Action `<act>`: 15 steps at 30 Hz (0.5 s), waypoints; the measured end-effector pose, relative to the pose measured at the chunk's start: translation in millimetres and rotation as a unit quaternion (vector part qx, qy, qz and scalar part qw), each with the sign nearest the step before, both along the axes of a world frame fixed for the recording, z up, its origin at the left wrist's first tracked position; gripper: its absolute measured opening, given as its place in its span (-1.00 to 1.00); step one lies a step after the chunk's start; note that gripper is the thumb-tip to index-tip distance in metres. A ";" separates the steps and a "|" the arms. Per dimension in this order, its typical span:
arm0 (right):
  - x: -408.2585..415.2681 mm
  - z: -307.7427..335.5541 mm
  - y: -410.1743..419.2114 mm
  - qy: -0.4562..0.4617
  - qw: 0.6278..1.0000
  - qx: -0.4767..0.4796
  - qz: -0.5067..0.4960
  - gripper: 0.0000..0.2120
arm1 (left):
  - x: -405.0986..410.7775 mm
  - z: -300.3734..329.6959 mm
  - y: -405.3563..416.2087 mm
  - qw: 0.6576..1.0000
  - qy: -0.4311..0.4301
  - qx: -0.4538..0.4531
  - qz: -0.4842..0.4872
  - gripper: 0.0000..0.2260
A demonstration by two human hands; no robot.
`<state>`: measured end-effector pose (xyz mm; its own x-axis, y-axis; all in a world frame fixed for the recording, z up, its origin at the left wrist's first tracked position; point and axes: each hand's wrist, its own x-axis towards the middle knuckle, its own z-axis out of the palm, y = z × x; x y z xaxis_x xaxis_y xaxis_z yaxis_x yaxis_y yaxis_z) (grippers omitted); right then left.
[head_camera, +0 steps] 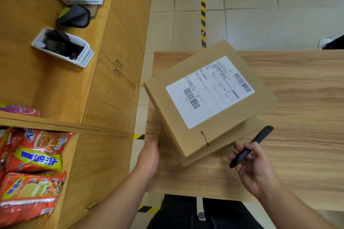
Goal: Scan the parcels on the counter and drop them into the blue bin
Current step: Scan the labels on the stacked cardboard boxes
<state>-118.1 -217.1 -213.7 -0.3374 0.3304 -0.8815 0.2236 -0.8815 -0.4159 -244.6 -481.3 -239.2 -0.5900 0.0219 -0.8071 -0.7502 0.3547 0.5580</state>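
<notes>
Cardboard parcel (208,96), stiff and probably light, tilts off the counter (297,117); left hand (149,156) grips its near-left edge, right hand (255,165) pinches a scanner (249,147).

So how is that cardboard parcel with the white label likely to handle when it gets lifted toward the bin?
The cardboard parcel probably stays stiff: its edges look straight and its top flat. It seems light for its size, since the left hand alone tilts it up at one edge. Its flat faces make rolling unlikely.
</notes>
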 end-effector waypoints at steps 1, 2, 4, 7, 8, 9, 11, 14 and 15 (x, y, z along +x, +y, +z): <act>3.3 1.0 -2.9 -0.001 1.000 -0.004 -0.002 -0.91 | 3.9 2.5 -1.0 1.000 -0.010 0.003 0.004 -0.48; 5.6 2.6 -5.5 -0.001 1.000 -0.006 -0.006 -0.91 | 7.1 7.1 -1.4 1.000 -0.021 0.008 0.011 -0.51; 6.7 5.4 -8.5 -0.002 1.000 -0.003 -0.012 -0.92 | 9.8 14.4 -2.7 0.999 -0.026 0.012 0.015 -0.56; 3.9 12.5 -8.9 -0.009 1.000 0.005 -0.008 -0.93 | 10.3 23.6 -5.1 1.000 -0.017 0.005 -0.003 -0.59; 3.5 14.7 -7.9 -0.010 1.000 0.010 -0.004 -0.93 | 9.8 26.6 -6.2 1.000 -0.009 -0.005 -0.016 -0.59; 4.8 15.8 -6.7 -0.014 1.000 0.014 0.000 -0.94 | 8.9 29.5 -7.5 0.999 0.004 -0.017 -0.033 -0.59; 8.7 20.3 -2.9 -0.027 0.999 0.027 -0.010 -0.94 | 6.6 35.0 -8.1 0.996 0.040 -0.046 -0.058 -0.63; 13.1 33.6 6.4 -0.036 0.997 0.061 -0.034 -0.88 | 5.7 44.7 -8.1 0.991 0.086 -0.073 -0.074 -0.62; 14.0 39.4 10.0 -0.036 0.996 0.072 -0.040 -0.85 | 5.7 48.4 -7.8 0.990 0.102 -0.066 -0.067 -0.61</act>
<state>-104.1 -207.1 -174.3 -0.2427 0.4788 -0.8437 0.1883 -0.8299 -0.5251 -239.0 -489.0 -190.8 -0.7403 0.0123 -0.6722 -0.5681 0.5233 0.6352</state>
